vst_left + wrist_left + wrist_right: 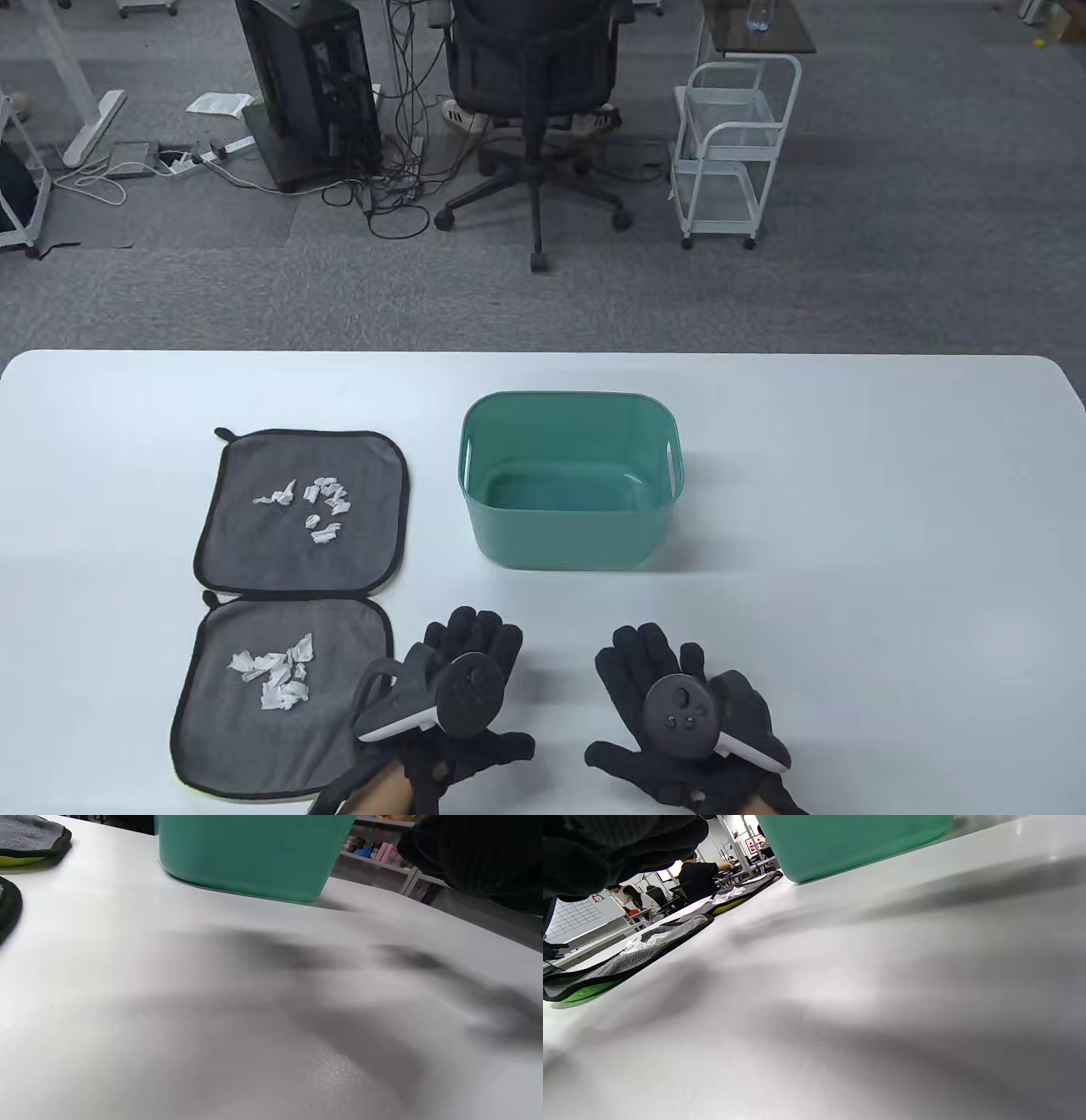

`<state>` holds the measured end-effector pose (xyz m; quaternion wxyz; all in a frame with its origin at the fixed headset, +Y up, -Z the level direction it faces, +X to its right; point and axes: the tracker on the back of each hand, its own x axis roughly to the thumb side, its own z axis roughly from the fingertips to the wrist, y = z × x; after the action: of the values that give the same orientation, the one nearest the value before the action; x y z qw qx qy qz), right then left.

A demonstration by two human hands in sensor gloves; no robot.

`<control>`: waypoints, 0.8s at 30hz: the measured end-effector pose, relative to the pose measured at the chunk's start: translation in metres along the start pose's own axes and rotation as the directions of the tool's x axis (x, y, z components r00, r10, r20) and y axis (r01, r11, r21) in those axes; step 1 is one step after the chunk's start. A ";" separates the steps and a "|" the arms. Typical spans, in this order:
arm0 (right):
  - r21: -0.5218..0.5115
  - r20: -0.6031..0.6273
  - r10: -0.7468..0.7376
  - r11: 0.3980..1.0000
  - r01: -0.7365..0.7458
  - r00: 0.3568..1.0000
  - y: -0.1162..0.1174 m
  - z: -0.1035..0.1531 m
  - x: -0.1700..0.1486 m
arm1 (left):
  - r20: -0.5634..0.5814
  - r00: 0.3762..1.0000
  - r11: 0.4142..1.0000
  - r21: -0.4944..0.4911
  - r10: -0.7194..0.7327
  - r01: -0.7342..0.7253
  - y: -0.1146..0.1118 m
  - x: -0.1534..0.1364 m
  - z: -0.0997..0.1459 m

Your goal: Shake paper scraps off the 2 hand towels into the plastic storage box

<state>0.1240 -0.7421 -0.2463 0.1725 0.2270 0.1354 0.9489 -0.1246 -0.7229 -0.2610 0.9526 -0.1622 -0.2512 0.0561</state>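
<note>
**A:** Watching this one from the side, nothing's been touched yet. Both hands are flat on the tabletop [848, 509] near its front edge, fingers spread, holding nothing: left hand [458, 705] just beside the near towel [246, 747], right hand [687, 713] further over. The far towel [254, 543] sits right behind the near one, edges almost meeting, and each has a loose pile of paper scraps [276, 671] near the middle. The green box [568, 526] is off to the right of the far towel, empty as far as I can see.

**B:** So where does it go wrong?

**A:** The lift, I reckon. Those scraps look light and just lie there loose. Grab one corner and the cloth tips, and half of them probably slide off onto the tabletop before it ever gets over the box.

**B:** Pinch two opposite edges and make a hammock?

**A:** That'd be my guess for the safe way. Other worry: the towels are so close that dragging the near one could nudge the far one and scatter its pile [318, 505].

**B:** And the box?

**A:** The towels look about as wide as the opening, so a hard shake could fling bits past the rim. It looks light too, so a bump might shove it.
</note>
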 end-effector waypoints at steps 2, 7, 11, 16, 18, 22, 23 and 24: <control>0.007 -0.001 -0.003 1.000 0.003 1.000 0.001 0.000 0.000 | 0.001 1.000 1.000 -0.004 -0.020 0.020 -0.001 0.002 0.000; 0.024 -0.004 -0.030 0.999 0.031 1.000 0.001 0.000 -0.002 | -0.016 0.999 0.999 0.012 -0.032 0.032 0.001 0.003 0.001; 0.038 -0.008 -0.060 0.997 0.060 0.998 0.002 0.002 -0.004 | -0.140 0.979 0.985 0.068 -0.148 0.159 0.007 -0.002 0.004; 0.021 -0.017 -0.065 0.998 0.065 0.998 0.000 0.003 -0.006 | -0.369 0.917 0.974 0.105 -0.150 0.202 0.021 -0.020 0.012; 0.025 -0.019 -0.074 0.997 0.075 0.997 0.000 0.003 -0.007 | -0.476 0.869 0.982 0.049 -0.139 0.184 0.022 -0.036 0.016; 0.044 -0.024 -0.132 0.990 0.133 0.991 0.002 0.002 -0.012 | -0.617 0.787 1.000 -0.016 -0.001 -0.011 0.019 -0.079 0.025; 0.045 -0.030 -0.133 0.990 0.134 0.991 0.002 0.002 -0.013 | -0.648 0.760 0.998 0.018 0.056 -0.059 0.019 -0.092 0.029; 0.045 -0.034 -0.134 0.990 0.136 0.990 0.002 0.002 -0.014 | -0.648 0.756 0.996 0.042 0.089 -0.081 0.019 -0.098 0.033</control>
<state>0.1361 -0.7490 -0.2492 0.2287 0.2068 0.1757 0.9349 -0.2260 -0.7146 -0.2856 0.9780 -0.1776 0.1020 0.0410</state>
